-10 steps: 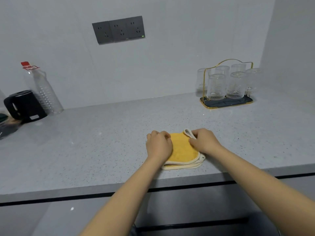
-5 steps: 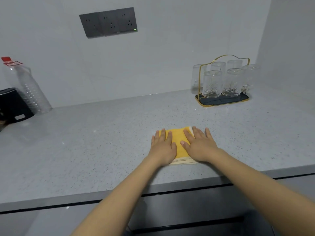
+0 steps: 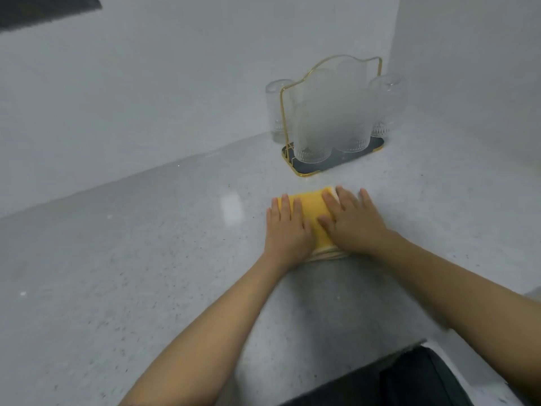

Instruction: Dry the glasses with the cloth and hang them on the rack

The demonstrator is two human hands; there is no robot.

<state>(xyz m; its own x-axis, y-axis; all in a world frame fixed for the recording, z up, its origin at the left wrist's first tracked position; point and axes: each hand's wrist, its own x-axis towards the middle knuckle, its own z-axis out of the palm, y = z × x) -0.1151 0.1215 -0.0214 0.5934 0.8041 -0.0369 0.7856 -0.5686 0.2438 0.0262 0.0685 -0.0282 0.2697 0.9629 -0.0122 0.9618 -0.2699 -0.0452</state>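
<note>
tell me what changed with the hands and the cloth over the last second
A second ago both hands were curled, gripping the folded yellow cloth. Now the left hand and right hand lie flat and open on it, pressing it onto the counter. The view has swung right and closer. The cloth's spot, the rack and its glasses look unchanged.

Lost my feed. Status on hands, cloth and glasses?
Left hand and right hand flat on folded yellow cloth. Glasses on gold rack. Nothing between.
</note>
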